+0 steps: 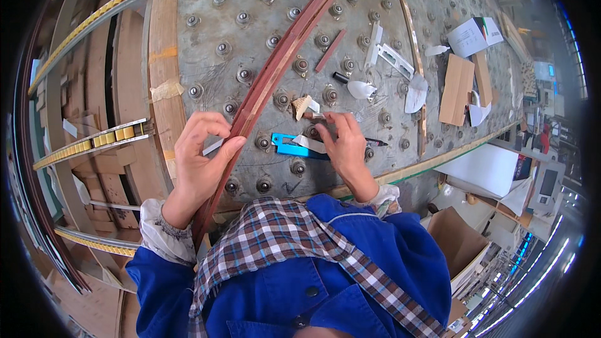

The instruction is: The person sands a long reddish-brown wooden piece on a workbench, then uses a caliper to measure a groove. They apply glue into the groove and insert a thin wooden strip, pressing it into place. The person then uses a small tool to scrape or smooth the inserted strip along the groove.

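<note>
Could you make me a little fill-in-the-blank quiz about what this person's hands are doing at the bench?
1. The left hand grips a long reddish-brown strip of ____.
2. The right hand rests beside a flat tool coloured ____.
3. The table top is studded with rows of metal ____.
4. The wood strip runs up and away to the person's ____.

Missing words: wood; blue; ball rollers; right
</note>
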`<action>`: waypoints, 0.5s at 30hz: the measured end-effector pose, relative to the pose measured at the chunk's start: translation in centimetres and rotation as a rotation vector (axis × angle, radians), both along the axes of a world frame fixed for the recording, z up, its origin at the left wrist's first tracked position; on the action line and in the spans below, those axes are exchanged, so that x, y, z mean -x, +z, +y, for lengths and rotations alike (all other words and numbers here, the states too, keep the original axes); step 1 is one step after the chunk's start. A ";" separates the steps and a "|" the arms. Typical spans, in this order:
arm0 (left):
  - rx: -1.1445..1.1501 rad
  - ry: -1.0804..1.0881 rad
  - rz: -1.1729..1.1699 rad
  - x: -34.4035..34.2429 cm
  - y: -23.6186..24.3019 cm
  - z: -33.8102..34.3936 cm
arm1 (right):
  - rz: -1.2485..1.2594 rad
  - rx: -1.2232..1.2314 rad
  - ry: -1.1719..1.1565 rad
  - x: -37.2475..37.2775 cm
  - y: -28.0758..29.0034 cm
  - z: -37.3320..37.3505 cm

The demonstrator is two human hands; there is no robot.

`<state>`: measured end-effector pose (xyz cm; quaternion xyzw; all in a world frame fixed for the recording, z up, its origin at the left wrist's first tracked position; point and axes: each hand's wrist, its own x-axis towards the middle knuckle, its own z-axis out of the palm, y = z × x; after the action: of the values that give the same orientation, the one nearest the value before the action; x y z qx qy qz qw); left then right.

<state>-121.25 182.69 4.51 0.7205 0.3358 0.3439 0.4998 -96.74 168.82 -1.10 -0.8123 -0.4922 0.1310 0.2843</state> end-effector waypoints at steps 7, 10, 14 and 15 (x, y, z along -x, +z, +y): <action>-0.192 0.015 0.134 -0.5 1.7 0.5 | -0.206 -0.027 0.167 -1.1 0.0 2.0; -0.255 0.033 0.163 -0.9 2.7 0.5 | -0.188 -0.089 0.161 -1.2 0.3 2.1; -0.298 0.056 0.157 -2.8 4.0 1.7 | -0.175 -0.110 0.181 -1.6 0.9 3.7; -0.310 0.059 0.152 -3.4 4.2 2.0 | -0.179 -0.059 0.203 -1.7 1.2 3.8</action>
<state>-117.84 184.71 8.74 0.8027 0.3368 0.3504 0.3456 -95.01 172.61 0.06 -0.7579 -0.5990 0.0715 0.2482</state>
